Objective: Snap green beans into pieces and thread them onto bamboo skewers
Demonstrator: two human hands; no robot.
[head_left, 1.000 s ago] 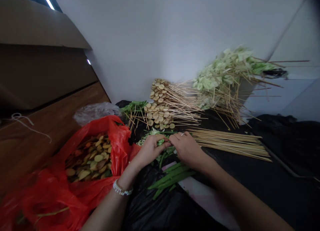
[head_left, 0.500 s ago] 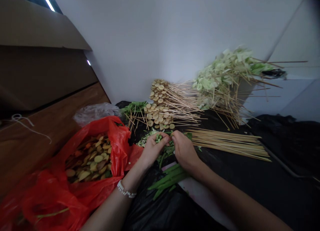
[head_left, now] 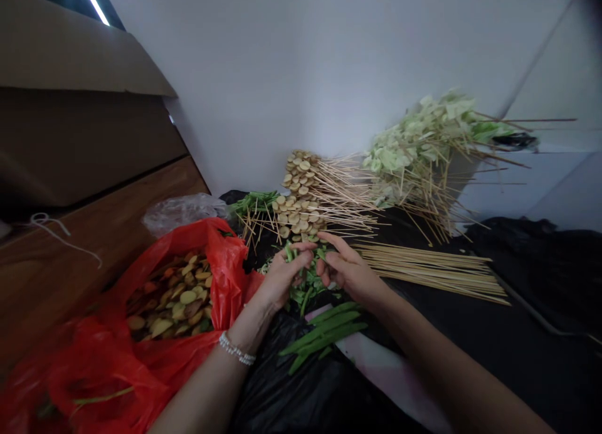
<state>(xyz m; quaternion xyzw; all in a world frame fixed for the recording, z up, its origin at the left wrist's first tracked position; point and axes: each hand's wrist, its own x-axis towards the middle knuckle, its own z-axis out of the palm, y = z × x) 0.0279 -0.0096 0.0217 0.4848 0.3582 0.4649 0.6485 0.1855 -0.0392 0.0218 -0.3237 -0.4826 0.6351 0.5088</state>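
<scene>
My left hand (head_left: 282, 276) is closed on a few short green bean pieces (head_left: 290, 253), pinched between thumb and fingers. My right hand (head_left: 347, 268) is right beside it, palm turned toward it, fingers curled around more green pieces; what it holds is partly hidden. Both hands hover over a small heap of cut green beans (head_left: 308, 288) on black plastic. Whole long green beans (head_left: 324, 330) lie just below my right wrist. A bundle of bare bamboo skewers (head_left: 433, 268) lies to the right of my hands.
An open red plastic bag (head_left: 226, 264) full of sliced potato (head_left: 176, 296) lies at the left. Behind my hands are skewered potato slices (head_left: 301, 202), skewered green beans (head_left: 254, 203) and a pile of skewered cabbage (head_left: 423, 142). A wooden surface (head_left: 94, 233) and a cardboard box are at the left.
Both hands have lifted and moved slightly away from me. My right hand has turned from palm-down to palm facing the left hand, and the left hand now pinches bean pieces higher up.
</scene>
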